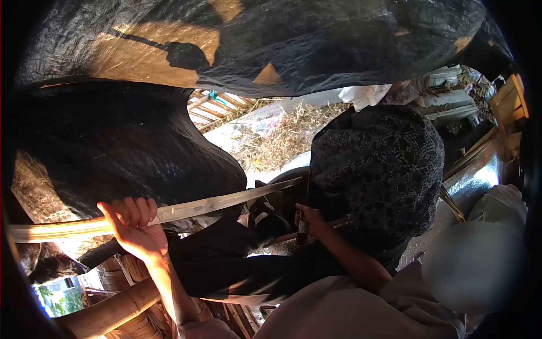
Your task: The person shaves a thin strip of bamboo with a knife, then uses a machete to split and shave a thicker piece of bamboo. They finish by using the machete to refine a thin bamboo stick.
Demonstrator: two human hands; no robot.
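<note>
My left hand [135,226] is raised on the left, its fingers curled around a long, pale bamboo strip [226,199]. The strip runs from the left edge of the view toward the middle and narrows at its right end. In the middle, my right hand [314,221] is closed on the handle of a knife [302,230]. Its thin, dark blade points away from me, close to the strip's right end. A sandalled foot [264,217] shows under the strip, beside my dark trousers [226,263].
Black plastic sheeting [316,45] hangs over the top and left. A dark patterned cloth [378,169] bulges right of the knife. Dry shavings [282,141] litter the ground beyond. A thick bamboo pole [113,309] crosses the lower left, and a pale rounded blur [474,265] covers the lower right.
</note>
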